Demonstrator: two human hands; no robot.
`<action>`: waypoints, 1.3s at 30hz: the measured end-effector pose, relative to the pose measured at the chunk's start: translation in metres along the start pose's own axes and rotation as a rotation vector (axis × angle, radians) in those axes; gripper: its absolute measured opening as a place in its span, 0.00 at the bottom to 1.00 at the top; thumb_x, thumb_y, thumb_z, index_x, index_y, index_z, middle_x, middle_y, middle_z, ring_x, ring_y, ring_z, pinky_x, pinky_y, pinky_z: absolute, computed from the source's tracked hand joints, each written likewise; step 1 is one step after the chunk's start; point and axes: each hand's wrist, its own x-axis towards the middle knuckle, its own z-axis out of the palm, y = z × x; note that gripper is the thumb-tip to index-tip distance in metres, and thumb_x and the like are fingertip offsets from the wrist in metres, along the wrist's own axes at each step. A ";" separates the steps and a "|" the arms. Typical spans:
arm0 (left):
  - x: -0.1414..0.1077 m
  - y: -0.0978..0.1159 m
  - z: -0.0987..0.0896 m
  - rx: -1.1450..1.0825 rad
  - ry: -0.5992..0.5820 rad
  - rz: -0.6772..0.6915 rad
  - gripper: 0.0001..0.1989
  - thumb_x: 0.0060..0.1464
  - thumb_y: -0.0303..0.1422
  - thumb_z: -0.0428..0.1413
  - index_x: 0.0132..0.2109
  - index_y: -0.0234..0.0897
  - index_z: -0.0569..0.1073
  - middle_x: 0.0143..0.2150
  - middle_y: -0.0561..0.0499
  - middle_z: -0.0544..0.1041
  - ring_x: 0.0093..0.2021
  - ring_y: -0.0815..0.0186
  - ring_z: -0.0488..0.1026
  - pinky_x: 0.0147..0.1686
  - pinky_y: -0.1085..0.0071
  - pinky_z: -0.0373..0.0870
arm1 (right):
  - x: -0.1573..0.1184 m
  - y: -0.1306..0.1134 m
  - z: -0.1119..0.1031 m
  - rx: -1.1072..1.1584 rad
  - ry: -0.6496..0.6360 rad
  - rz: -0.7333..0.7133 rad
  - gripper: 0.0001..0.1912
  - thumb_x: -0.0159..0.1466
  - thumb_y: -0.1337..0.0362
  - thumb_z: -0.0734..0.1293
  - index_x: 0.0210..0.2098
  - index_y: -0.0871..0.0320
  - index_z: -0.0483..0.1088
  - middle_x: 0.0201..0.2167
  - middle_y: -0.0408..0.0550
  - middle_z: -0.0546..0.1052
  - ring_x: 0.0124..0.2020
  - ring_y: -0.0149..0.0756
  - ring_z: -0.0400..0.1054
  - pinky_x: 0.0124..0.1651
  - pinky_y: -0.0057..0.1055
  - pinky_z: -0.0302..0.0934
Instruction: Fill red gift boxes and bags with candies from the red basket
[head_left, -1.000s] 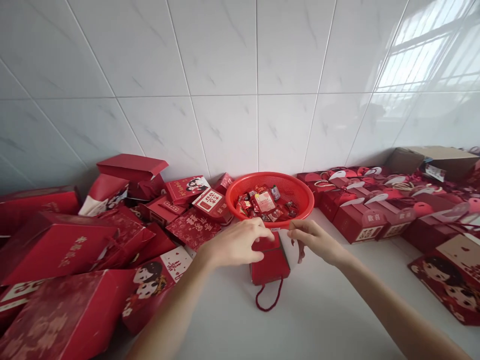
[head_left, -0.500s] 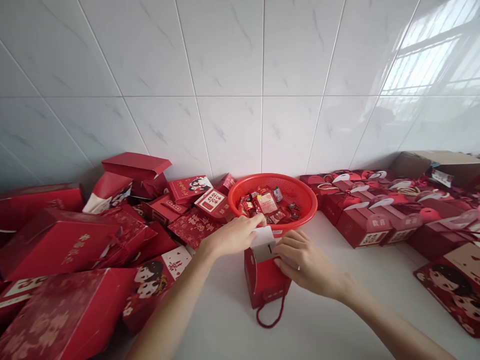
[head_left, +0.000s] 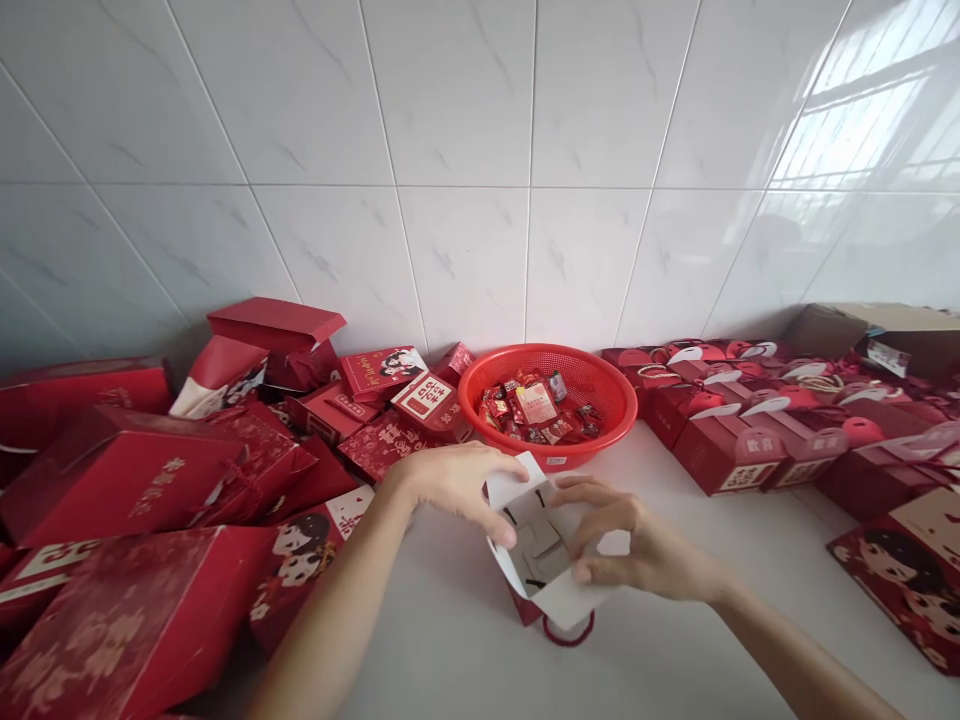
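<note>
A small red gift box [head_left: 543, 548] stands on the white table at the centre, its top flaps spread and its pale inside showing, with nothing in it. My left hand [head_left: 461, 487] is at the box's left rim, fingers apart, thumb over the left edge. At the right side my right hand [head_left: 626, 540] has its thumb and fingers on a white flap. A dark red cord handle [head_left: 568, 638] lies at the box's near side. Just behind stands a red plastic basket [head_left: 622, 385] holding wrapped sweets [head_left: 536, 403].
Many red boxes [head_left: 150, 470] are heaped at the left. Rows of closed red boxes [head_left: 724, 455] with handles stand at the right, a cardboard box [head_left: 900, 325] behind them. A flat printed box [head_left: 907, 580] lies at the right edge. A tiled wall [head_left: 465, 240] rises behind.
The box's top has been opened out, so its inside now shows. My left hand has moved to the left rim, and my right hand has shifted slightly rightward with the flap.
</note>
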 end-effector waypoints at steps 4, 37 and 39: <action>0.000 -0.007 0.001 -0.017 -0.070 0.041 0.53 0.35 0.48 0.70 0.68 0.46 0.62 0.67 0.46 0.68 0.63 0.48 0.66 0.57 0.64 0.65 | -0.004 0.005 0.002 -0.204 -0.027 0.100 0.37 0.56 0.45 0.76 0.61 0.53 0.71 0.71 0.58 0.57 0.72 0.58 0.48 0.70 0.57 0.48; 0.075 -0.031 -0.042 0.043 0.326 -0.031 0.15 0.57 0.35 0.57 0.50 0.39 0.79 0.52 0.47 0.81 0.51 0.58 0.78 0.50 0.69 0.71 | 0.123 0.080 -0.096 -0.414 0.522 0.253 0.07 0.61 0.66 0.67 0.30 0.58 0.78 0.31 0.48 0.82 0.33 0.39 0.73 0.37 0.29 0.62; 0.100 -0.033 -0.054 0.090 0.311 -0.091 0.15 0.59 0.30 0.56 0.52 0.38 0.78 0.52 0.46 0.81 0.52 0.58 0.78 0.52 0.69 0.70 | 0.124 0.085 -0.095 -0.365 0.523 0.246 0.08 0.61 0.66 0.66 0.30 0.59 0.78 0.31 0.48 0.81 0.33 0.39 0.73 0.37 0.30 0.62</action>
